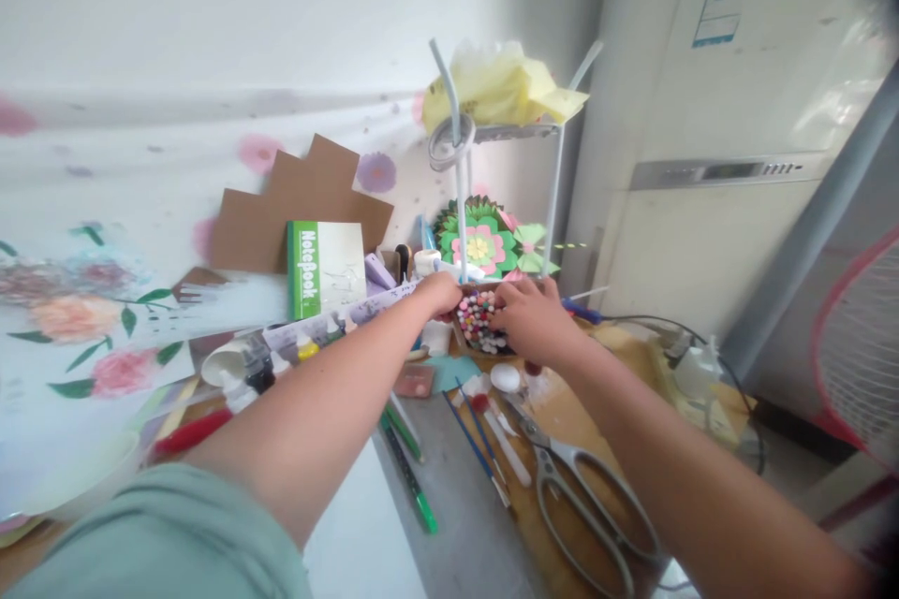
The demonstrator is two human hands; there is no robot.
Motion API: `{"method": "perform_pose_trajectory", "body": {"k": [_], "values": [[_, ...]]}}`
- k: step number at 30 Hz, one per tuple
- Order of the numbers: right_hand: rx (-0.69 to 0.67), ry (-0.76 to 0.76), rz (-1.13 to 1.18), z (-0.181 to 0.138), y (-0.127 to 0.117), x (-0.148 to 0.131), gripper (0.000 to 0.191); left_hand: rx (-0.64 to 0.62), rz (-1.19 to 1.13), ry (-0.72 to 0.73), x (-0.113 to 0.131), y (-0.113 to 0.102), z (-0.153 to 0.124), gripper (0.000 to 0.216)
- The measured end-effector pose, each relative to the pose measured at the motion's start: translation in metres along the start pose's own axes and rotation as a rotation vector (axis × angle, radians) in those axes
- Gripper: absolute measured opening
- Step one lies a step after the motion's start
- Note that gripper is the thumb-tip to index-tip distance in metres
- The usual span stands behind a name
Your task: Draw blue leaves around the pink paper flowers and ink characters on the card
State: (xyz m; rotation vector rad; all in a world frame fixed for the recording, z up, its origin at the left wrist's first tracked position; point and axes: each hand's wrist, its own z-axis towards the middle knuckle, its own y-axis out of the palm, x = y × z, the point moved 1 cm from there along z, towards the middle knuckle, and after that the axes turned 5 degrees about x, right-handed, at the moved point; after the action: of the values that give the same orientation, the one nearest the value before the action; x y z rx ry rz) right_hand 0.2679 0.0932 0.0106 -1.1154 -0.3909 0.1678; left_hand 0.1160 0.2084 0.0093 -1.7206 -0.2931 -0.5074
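Note:
Both my arms reach forward to a box of coloured markers [478,320] at the back of a cluttered table. My left hand [436,292] rests on the box's left edge with its fingers curled. On the right side, my right hand [532,315] covers the markers, fingertips among their caps. Whether either hand grips a marker is hidden by the fingers. Behind the box stands a green and pink paper flower [481,246].
Large grey scissors [586,505] lie near my right forearm, with brushes and a green pen [411,477] beside them. A green notebook [323,267], brown cardboard [295,201], paint bottles [306,346], a white wire rack [460,150] with a yellow bag, cables and a pink fan [863,346] surround the spot.

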Motion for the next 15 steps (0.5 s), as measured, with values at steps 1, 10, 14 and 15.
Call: {"method": "perform_pose_trajectory", "body": {"k": [1, 10, 14, 15], "values": [[-0.002, -0.001, -0.005, 0.0012, 0.0009, -0.0004, 0.029, 0.004, -0.009, 0.016, -0.0021, 0.0018, 0.0002, 0.027], [0.065, 0.017, -0.042, 0.0006, 0.0081, -0.0102, 0.023, 0.011, -0.041, 0.060, -0.0093, 0.0059, 0.0013, 0.028], [0.082, 0.017, -0.021, 0.0010, 0.0100, -0.0088, 0.017, -0.005, -0.035, 0.046, -0.0057, 0.0021, 0.0055, 0.027], [0.088, 0.018, -0.009, 0.0012, 0.0102, -0.0078, 0.015, -0.004, -0.038, 0.046, -0.0054, 0.0017, 0.0060, 0.026]]}}
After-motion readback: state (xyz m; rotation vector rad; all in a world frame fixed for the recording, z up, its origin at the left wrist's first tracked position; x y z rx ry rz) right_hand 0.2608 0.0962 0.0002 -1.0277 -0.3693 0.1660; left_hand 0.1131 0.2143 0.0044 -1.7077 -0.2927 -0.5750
